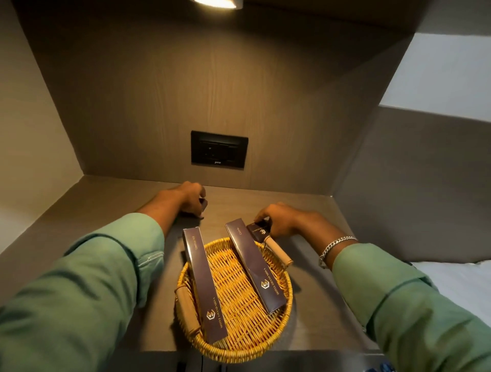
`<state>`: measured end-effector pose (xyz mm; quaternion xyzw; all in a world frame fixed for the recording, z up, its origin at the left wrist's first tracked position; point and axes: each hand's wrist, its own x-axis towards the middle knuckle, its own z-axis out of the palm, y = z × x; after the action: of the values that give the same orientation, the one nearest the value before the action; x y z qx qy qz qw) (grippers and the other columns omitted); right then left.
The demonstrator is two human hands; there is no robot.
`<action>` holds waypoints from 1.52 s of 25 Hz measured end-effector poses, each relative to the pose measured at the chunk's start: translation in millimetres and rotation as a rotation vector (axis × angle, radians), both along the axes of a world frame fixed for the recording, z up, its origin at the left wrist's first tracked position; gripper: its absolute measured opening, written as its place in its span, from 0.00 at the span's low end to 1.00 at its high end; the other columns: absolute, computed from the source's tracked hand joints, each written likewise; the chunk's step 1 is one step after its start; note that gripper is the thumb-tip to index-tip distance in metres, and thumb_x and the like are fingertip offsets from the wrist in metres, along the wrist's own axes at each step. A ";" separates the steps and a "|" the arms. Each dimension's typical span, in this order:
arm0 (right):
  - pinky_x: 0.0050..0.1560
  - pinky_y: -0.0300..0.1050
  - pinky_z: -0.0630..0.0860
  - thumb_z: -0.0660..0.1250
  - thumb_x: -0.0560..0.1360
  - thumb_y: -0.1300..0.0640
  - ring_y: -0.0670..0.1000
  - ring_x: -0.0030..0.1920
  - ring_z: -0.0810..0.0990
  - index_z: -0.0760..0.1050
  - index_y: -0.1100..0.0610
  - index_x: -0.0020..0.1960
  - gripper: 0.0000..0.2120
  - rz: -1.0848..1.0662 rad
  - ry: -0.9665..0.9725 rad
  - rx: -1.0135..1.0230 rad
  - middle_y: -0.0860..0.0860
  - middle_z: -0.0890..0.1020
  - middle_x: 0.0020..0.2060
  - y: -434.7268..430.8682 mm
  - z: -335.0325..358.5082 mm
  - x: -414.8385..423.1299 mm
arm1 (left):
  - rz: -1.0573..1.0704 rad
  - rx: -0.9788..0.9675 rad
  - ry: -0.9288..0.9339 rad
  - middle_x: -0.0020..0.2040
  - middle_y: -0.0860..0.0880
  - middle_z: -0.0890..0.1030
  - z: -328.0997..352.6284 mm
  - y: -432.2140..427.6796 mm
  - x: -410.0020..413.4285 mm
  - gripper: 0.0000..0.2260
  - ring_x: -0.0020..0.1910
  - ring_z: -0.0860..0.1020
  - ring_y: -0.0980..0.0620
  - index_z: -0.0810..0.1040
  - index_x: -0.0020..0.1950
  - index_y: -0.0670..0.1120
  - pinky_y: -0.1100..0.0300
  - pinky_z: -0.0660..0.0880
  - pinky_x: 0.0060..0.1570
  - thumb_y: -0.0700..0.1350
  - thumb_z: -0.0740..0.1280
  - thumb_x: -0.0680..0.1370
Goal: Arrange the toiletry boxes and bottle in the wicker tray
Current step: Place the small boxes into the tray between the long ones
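Note:
A round wicker tray point(240, 342) with two wooden handles stands at the front edge of the shelf. Two long dark purple boxes lie in it: the dental kit box point(203, 284) along the left side and the comb box point(253, 265) on the right, both jutting over the far rim. My right hand point(281, 219) grips a small dark box point(256, 231) with a gold logo just beyond the tray's far right rim. My left hand point(190, 197) is closed around a small dark item point(203, 205) on the shelf behind the tray; what that item is I cannot tell.
The shelf point(313, 212) sits in a wood-panelled niche with walls on the left, back and right. A black wall socket point(219, 149) is on the back panel. A lamp point(215, 2) shines from above. White bedding point(457, 281) lies to the right.

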<state>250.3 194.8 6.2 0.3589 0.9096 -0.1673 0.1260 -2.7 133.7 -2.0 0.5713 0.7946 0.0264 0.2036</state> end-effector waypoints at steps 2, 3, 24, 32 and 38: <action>0.56 0.48 0.77 0.74 0.69 0.63 0.54 0.57 0.79 0.77 0.57 0.63 0.22 0.022 0.022 0.039 0.55 0.81 0.58 0.7 -4.4 -0.6 | -0.033 -0.008 0.015 0.63 0.42 0.76 -1.4 3.1 -2.2 0.28 0.58 0.76 0.42 0.73 0.66 0.46 0.50 0.76 0.55 0.45 0.77 0.68; 0.55 0.48 0.78 0.74 0.69 0.62 0.54 0.56 0.79 0.78 0.57 0.62 0.21 0.027 0.040 0.051 0.55 0.82 0.56 0.7 -5.8 0.4 | -0.046 -0.004 0.017 0.62 0.42 0.77 -0.5 4.2 -2.0 0.27 0.57 0.76 0.42 0.74 0.64 0.45 0.50 0.77 0.55 0.45 0.78 0.67; 0.45 0.46 0.77 0.76 0.67 0.50 0.48 0.50 0.75 0.76 0.50 0.56 0.19 0.217 0.069 0.047 0.49 0.77 0.51 -158.9 43.8 58.8 | -0.526 0.215 0.259 0.37 0.53 0.75 20.8 -109.2 104.0 0.26 0.38 0.73 0.52 0.75 0.46 0.49 0.52 0.66 0.42 0.71 0.67 0.64; 0.46 0.45 0.77 0.76 0.68 0.55 0.50 0.49 0.80 0.81 0.54 0.53 0.14 0.333 -0.054 0.031 0.51 0.83 0.50 -162.7 27.2 49.5 | -0.450 0.197 0.336 0.46 0.48 0.81 -10.6 -116.6 120.2 0.27 0.48 0.77 0.46 0.69 0.42 0.50 0.45 0.65 0.53 0.74 0.65 0.63; 0.45 0.41 0.77 0.75 0.70 0.55 0.47 0.48 0.82 0.82 0.54 0.52 0.11 0.344 -0.028 -0.031 0.49 0.85 0.49 -157.8 23.7 49.4 | -0.482 0.194 0.300 0.33 0.53 0.72 -7.4 -116.9 120.8 0.26 0.42 0.73 0.48 0.68 0.37 0.50 0.47 0.64 0.51 0.72 0.67 0.63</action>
<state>299.7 37.1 30.0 0.1981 0.9531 -0.1522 0.1708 118.1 16.8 -9.4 0.7578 0.6511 -0.0314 0.0287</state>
